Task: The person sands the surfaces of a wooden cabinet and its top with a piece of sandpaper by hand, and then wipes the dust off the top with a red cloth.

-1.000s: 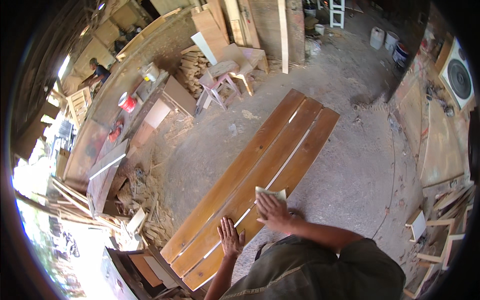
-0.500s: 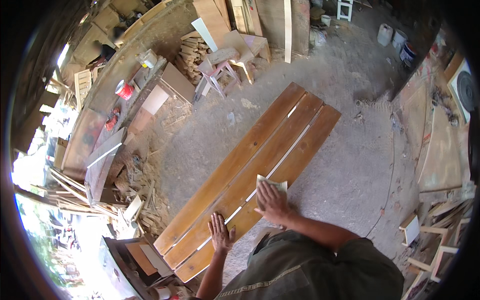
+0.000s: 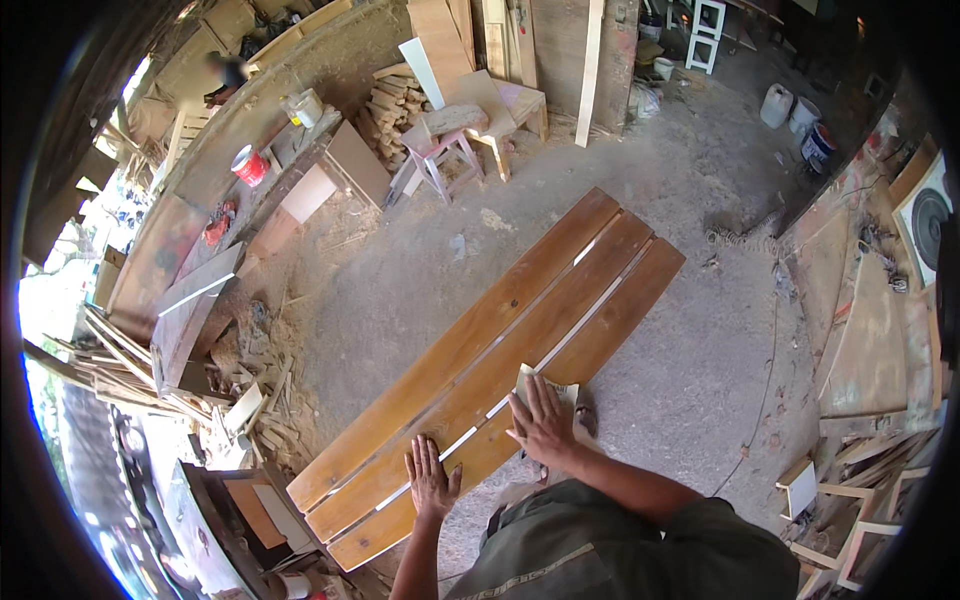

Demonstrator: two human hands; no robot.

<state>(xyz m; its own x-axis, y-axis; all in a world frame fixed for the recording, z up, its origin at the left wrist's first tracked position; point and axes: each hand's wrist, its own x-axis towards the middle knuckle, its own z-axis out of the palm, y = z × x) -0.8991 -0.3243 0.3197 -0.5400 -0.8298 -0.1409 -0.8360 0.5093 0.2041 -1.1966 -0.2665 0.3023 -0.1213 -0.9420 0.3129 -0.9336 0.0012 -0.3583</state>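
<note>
A long brown plank top, three boards side by side with narrow gaps, stretches diagonally in front of me. My left hand rests flat on its near part, fingers stretched out, with nothing held. Farther along, my right hand keeps a pale sheet of sandpaper under its palm and extended fingers, by the right edge of the boards. The sheet's corner sticks out past the fingertips, and its curled side shows beside the hand. Most of the sheet is hidden. What supports the boards is hidden too.
Past the far end are a small stool and stacked wood strips. A workbench on the left bears a red can. Wood scraps litter the floor at left. Wooden frames lie at lower right. Another person is far left.
My right hand and the sandpaper have shifted slightly. My left hand has moved slightly left. The whole view has also shifted a little, and a foot now shows beside the right hand.
</note>
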